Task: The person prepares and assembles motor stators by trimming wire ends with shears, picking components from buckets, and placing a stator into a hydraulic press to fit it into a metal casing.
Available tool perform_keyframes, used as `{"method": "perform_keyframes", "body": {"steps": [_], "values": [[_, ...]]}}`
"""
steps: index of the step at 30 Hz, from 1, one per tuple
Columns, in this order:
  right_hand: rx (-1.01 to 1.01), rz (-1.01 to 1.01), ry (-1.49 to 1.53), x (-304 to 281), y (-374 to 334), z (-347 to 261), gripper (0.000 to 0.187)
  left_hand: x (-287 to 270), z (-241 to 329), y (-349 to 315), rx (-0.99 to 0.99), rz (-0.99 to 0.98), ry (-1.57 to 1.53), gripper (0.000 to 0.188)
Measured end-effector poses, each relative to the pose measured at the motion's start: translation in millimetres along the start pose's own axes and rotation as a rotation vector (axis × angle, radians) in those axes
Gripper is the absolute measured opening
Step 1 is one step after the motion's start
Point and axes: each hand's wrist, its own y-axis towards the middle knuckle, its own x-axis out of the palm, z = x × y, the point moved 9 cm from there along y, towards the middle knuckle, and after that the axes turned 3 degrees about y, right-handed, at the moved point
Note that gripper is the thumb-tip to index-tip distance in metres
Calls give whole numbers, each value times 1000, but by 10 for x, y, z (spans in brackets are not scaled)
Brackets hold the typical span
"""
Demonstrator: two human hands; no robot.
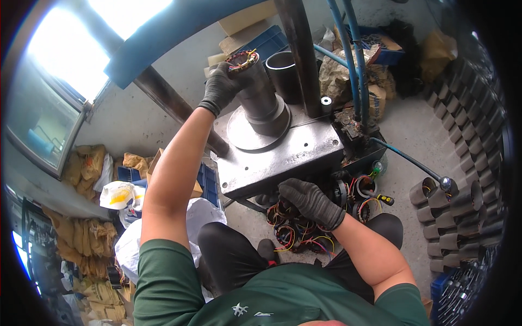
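Note:
My left hand [222,86], in a dark glove, grips the top of a grey metal cylinder [260,98] standing upright on the round base of a steel press table [283,157]. A wound stator with copper coils and coloured wires [243,58] sits in the cylinder's top, under my fingers. My right hand [311,202], also gloved, reaches down below the table's front edge into a pile of wired stators [296,236] on the floor; its fingers curl over one, though the grip itself is hidden.
A second dark tube [284,73] stands behind the cylinder beside the press column [299,54]. Blue hoses [353,65] run down at the right. Rows of grey metal sleeves [462,201] line the right side. Sacks and bags lie at the left. A yellow-handled tool [384,199] lies near the stators.

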Motion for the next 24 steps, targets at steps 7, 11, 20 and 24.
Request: {"method": "perform_keyframes", "body": {"steps": [7,11,20,24], "values": [[2,1,-374,37,-10,21,34,42,-6,55,35,-88,-69,46],[-172,-35,-820,73,47,-38,36,-220,20,14,152,0,-12,64],[-305,-258,-1225,297,-199,203,20,-969,-362,-2363,-315,-100,-709,37],[-196,-296,-1236,497,-341,143,23,-1365,-665,-4244,-582,-73,-481,28]]}}
